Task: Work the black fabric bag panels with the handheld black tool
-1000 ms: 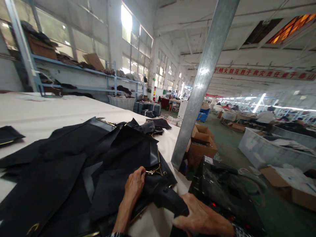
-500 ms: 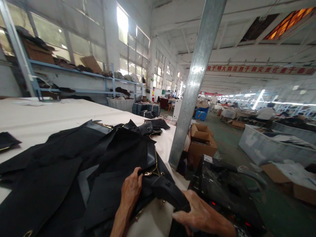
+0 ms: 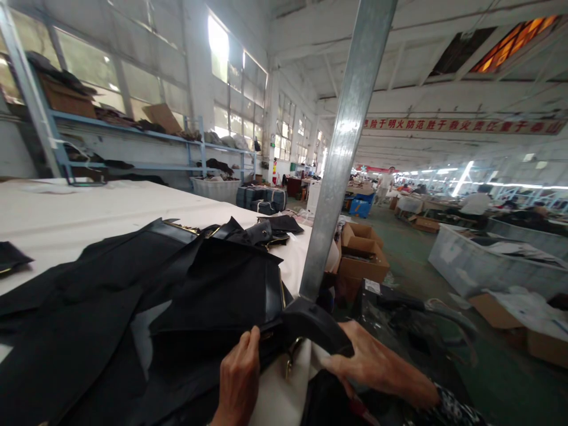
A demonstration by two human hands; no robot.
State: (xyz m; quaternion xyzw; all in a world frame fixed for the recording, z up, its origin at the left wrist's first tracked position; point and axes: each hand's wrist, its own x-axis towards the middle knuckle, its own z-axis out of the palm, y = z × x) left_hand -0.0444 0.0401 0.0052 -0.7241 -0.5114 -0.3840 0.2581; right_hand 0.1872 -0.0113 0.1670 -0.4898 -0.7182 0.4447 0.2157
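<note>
A pile of black garment pieces [image 3: 133, 284] with leather-like trim and gold metal fittings lies on a white table [image 3: 80, 210]. My left hand [image 3: 239, 378] is closed on the near edge of the top piece, thumb up by a gold fitting. My right hand [image 3: 377, 364] grips a black leather-like strap [image 3: 315, 325] that arches up from that piece at the table's edge. Both hands hold the same garment, a short way apart.
A slanted metal post [image 3: 341, 154] rises just beyond the table edge. Cardboard boxes [image 3: 361, 257] and a black plastic-wrapped bundle [image 3: 399, 313] stand on the floor at right. Blue shelving [image 3: 133, 139] lines the left wall. People work at distant tables [image 3: 474, 204].
My right hand has lifted the black strap up and left toward the post. My left hand has slid nearer along the garment's edge. The view has shifted slightly.
</note>
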